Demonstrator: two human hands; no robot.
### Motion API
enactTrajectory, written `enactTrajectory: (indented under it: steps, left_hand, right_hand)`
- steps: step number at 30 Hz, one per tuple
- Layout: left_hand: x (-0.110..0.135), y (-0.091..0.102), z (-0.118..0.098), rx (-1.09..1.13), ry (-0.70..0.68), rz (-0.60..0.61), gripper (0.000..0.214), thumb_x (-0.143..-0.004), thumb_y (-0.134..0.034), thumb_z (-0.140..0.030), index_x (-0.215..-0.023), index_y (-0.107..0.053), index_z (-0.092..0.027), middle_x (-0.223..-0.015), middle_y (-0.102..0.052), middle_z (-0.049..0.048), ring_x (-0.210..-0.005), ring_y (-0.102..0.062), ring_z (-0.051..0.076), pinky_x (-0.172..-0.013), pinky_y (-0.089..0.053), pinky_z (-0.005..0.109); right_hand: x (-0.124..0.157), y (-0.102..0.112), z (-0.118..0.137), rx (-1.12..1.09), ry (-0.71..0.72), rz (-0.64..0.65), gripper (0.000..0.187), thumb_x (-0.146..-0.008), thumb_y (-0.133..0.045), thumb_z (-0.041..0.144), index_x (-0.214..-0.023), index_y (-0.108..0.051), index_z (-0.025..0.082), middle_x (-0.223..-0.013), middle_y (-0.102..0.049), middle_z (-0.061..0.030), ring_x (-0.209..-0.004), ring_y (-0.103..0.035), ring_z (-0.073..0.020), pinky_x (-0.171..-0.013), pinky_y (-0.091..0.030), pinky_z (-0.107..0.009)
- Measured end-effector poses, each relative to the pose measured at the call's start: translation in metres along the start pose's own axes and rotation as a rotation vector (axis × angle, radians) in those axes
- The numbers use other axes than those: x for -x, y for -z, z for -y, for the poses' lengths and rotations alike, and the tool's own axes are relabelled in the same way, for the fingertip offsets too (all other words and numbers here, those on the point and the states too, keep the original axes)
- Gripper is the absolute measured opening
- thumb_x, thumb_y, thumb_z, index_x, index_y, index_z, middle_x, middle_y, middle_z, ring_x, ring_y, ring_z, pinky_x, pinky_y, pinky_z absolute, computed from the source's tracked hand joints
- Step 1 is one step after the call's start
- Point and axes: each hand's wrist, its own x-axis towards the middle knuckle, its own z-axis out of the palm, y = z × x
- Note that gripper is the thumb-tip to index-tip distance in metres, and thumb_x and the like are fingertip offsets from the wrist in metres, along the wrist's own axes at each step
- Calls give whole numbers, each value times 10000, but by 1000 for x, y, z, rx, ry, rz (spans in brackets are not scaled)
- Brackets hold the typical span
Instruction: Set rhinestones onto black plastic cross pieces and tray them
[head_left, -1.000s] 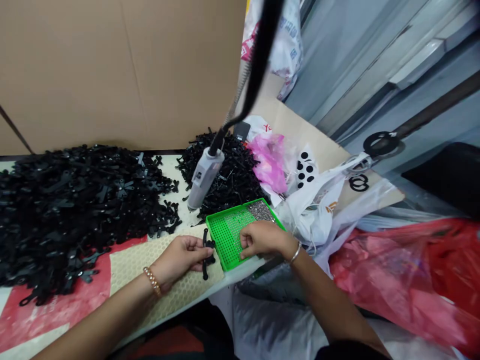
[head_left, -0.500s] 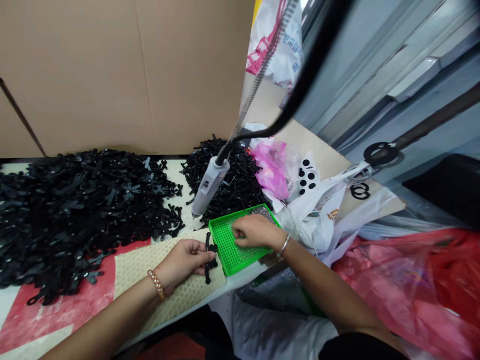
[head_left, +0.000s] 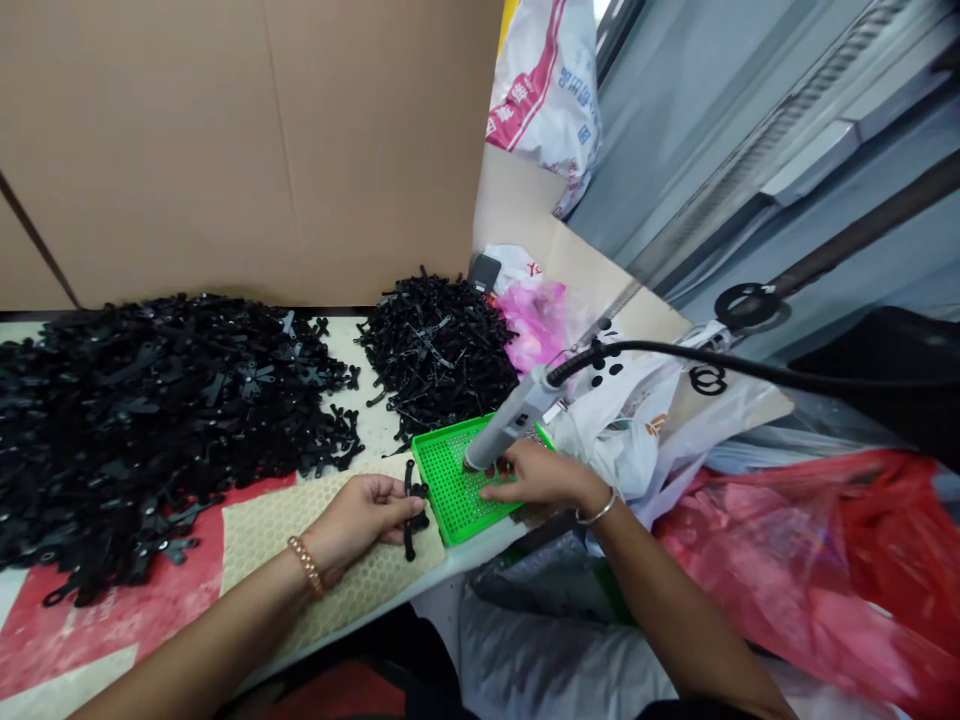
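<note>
My left hand (head_left: pixel 360 518) pinches a small black plastic part (head_left: pixel 412 497) and holds it upright on a beige honeycomb mat (head_left: pixel 262 535) at the table's front edge. Just right of it lies a green perforated tray (head_left: pixel 450 478) with tiny metal screws at its far end. My right hand (head_left: pixel 536 473) rests on the tray's right side, fingers curled as if pinching a screw too small to make out. A grey electric screwdriver (head_left: pixel 510 428) on a black cable hangs tilted, its tip at the tray beside my right fingers.
A large heap of black plastic parts (head_left: pixel 150 400) covers the left of the table, a smaller heap (head_left: pixel 439 350) behind the tray. Cardboard (head_left: pixel 262 140) walls the back. White, pink and red plastic bags (head_left: pixel 810 560) crowd the right side.
The screwdriver swung from behind the tray, left of my right hand, over to the right, its tip now down at the tray. My right hand shifted slightly rightward. My left hand stayed put.
</note>
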Motion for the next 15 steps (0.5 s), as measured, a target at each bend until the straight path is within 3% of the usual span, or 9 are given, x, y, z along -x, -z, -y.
enactTrajectory:
  steps: [3, 5, 7, 10, 12, 15]
  left_hand:
    - [0, 0, 0, 15, -1, 0, 423, -543, -802, -383, -642, -500, -103, -628, -541, -19, -574, -482, 53, -557, -458, 172]
    - [0, -1, -1, 32, 8, -10, 415, -546, -804, -366, -642, -498, -103, -624, -539, -22, -567, -484, 52, -550, -461, 172]
    - [1, -2, -3, 49, 19, -19, 402, -539, -809, -342, -642, -505, -101, -613, -533, -26, -553, -482, 50, -539, -461, 171]
    - [1, -3, -3, 73, 19, -27, 410, -514, -822, -330, -633, -505, -99, -601, -530, -26, -544, -485, 51, -533, -466, 172]
    - [2, -3, -3, 75, 5, -36, 434, -504, -828, -347, -625, -493, -101, -598, -530, -25, -541, -485, 50, -528, -466, 171]
    - [1, -2, 0, 73, -14, -44, 461, -496, -833, -375, -619, -480, -104, -599, -531, -23, -547, -489, 53, -537, -476, 177]
  right_hand:
    - [11, -7, -4, -328, 170, -182, 779, -667, -718, 444, -1315, -400, 152, -1245, -475, -93, -1042, -522, -101, -902, -444, -200]
    - [13, -15, 3, -565, 320, -347, 850, -646, -746, 411, -1342, -310, 193, -1336, -387, -99, -1169, -473, -114, -983, -437, -217]
    - [9, -24, 18, -780, 368, -578, 741, -685, -724, 378, -1276, -309, 215, -1306, -412, -91, -1139, -497, -105, -925, -475, -205]
    - [-1, -32, 45, -942, 282, -858, 621, -732, -685, 368, -1201, -306, 215, -1168, -513, -67, -930, -571, -75, -776, -508, -181]
    - [-6, -33, 56, -925, 243, -920, 569, -768, -640, 403, -1200, -332, 197, -1116, -540, -65, -873, -580, -75, -760, -507, -191]
    - [-8, -35, 57, -830, 240, -911, 483, -840, -531, 436, -1217, -405, 161, -1057, -560, -74, -914, -575, -87, -862, -489, -232]
